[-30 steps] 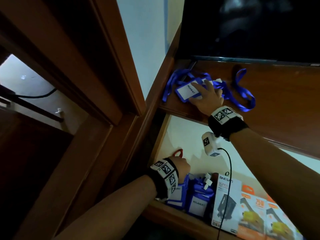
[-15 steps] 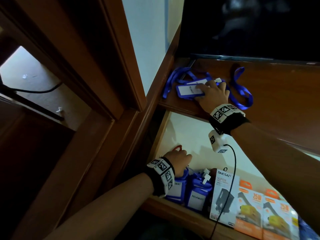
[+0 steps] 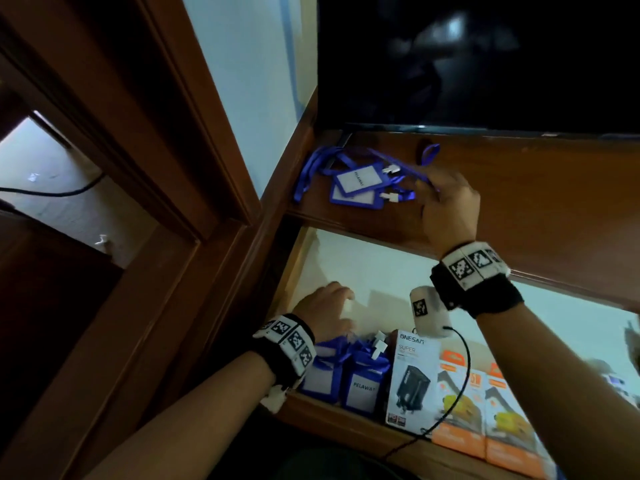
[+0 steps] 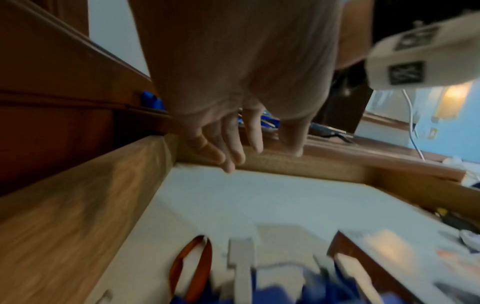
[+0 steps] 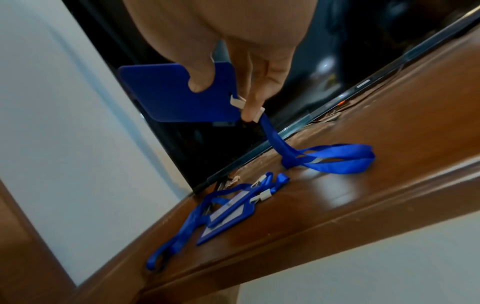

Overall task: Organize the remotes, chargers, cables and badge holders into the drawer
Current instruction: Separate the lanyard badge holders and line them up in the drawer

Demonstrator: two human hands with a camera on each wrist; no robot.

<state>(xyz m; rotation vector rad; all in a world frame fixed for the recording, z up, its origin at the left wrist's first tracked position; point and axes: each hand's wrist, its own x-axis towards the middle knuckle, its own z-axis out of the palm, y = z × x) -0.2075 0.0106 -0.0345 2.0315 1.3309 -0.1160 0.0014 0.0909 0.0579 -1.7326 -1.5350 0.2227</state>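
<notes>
Right hand (image 5: 233,67) pinches blue badge holder (image 5: 171,92) — lift until lanyard (image 5: 324,158) clears tabletop (image 5: 389,127); left hand (image 4: 233,133), fingers loose, empty — clear of drawer (image 4: 78,205).

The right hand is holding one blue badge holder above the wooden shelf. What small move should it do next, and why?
Probably lift it higher until its strap clears. The right hand pinches the blue plastic badge holder in the air, but its blue ribbon lanyard lies on the brown wooden shelf. The open drawer is just below.
</notes>
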